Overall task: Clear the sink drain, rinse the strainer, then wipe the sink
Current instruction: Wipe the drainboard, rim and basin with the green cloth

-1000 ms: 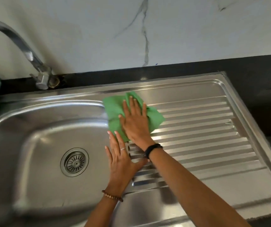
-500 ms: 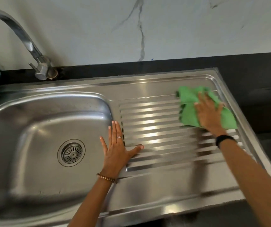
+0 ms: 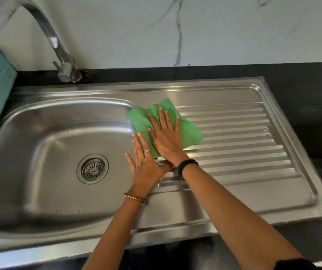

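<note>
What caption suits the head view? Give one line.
Right hand presses green cloth flat on the drainboard; left hand rests beside it.

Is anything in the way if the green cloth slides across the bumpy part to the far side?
Nothing visible. The right hand presses the cloth flat at the near-basin end of the drainboard, whose ridges lie bare out to the rim. The left hand rests beside it, on the basin side.

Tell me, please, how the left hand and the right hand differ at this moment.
The right hand presses flat on the green cloth; the left hand lies on bare steel at the basin's edge. The right wrist has a black band, the left a bead bracelet, and a ring. Both have straight fingers.
</note>
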### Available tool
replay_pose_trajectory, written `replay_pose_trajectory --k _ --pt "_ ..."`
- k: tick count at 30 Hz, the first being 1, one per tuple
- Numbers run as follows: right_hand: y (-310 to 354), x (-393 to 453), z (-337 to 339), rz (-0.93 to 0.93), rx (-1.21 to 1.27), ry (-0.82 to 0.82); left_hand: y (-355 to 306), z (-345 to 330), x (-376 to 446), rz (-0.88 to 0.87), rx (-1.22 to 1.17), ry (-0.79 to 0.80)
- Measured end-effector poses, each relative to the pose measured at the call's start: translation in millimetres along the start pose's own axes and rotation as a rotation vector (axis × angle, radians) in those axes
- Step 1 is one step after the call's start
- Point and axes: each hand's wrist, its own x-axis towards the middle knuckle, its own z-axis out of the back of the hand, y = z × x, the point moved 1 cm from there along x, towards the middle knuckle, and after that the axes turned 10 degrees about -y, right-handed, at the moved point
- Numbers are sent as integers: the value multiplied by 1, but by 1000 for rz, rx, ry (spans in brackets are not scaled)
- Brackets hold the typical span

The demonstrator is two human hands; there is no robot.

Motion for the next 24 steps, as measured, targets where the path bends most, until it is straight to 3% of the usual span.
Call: replay_pose_trajectory --k 4,7,12,20,24 --pt "-10 -11 2 185 -46 33 4 2 -15 6 54 -35" --pt "-25 -26 5 213 -14 31 -6 -2 -20 -9 117 -41" --pt "-94 -38 22 66 46 3 -52 -33 -34 -198 250 21" --pt "-287 -60 62 -233 -20 -55 -102 -92 -43 -193 407 83" --pt "-296 -67 66 -261 -9 -82 -107 -93 -42 -181 443 149"
